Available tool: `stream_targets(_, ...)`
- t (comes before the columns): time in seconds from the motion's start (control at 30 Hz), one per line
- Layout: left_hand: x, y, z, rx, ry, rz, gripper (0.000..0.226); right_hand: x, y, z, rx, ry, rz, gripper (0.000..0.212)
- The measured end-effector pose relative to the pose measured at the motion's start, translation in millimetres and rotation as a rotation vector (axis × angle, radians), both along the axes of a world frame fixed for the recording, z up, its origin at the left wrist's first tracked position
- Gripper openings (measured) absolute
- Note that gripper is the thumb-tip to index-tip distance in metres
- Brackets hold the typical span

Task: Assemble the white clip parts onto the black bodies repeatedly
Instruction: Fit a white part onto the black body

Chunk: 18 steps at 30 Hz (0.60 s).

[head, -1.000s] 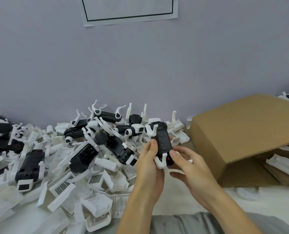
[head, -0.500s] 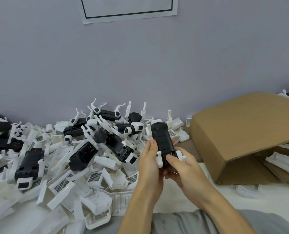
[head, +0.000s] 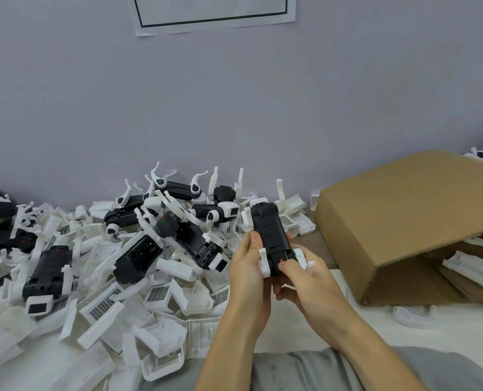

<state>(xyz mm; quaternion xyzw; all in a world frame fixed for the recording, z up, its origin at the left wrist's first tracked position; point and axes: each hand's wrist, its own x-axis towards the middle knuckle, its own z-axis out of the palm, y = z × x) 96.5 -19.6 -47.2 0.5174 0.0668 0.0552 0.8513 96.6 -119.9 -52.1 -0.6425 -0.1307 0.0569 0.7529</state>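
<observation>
Both my hands hold one black body (head: 270, 231) upright in front of me, its long side tilted away. My left hand (head: 248, 273) grips its left edge, thumb on top. My right hand (head: 305, 280) grips the lower right end, thumb by a small red mark. White clip parts (head: 264, 262) stick out on either side of the body's near end. Whether they are fully seated I cannot tell.
A big heap of white parts and black bodies (head: 139, 255) with white clips covers the table to the left and behind. A tipped cardboard box (head: 398, 215) lies at the right with white parts (head: 471, 270) inside. A loose white clip (head: 412, 318) lies before it.
The black body has turned in my hands so its flat face points up more. A second white clip now shows on the right side of its near end.
</observation>
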Motion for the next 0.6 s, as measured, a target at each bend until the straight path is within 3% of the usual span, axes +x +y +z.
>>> stream_targets(0.1, 1.0, -0.1, -0.6, 0.01, -0.007, 0.005, 0.046, -0.8, 0.4, 0.9, -0.006, -0.007, -0.021, 0.014)
stream_targets(0.2, 0.2, 0.4, 0.4, -0.034, -0.002, 0.016, 0.036, -0.9, 0.2, 0.5, 0.067, 0.027, 0.047, 0.029)
stream_targets(0.33, -1.9, 0.5, 2.0, -0.045, -0.012, -0.001, 0.033, 0.7, 1.2, -0.9, 0.103, 0.04, 0.048, 0.028)
stream_targets(0.6, -2.0, -1.1, 1.1, 0.011, -0.039, 0.032, 0.042, 2.9, -1.7, -2.5, 0.097, 0.027, 0.055, 0.03)
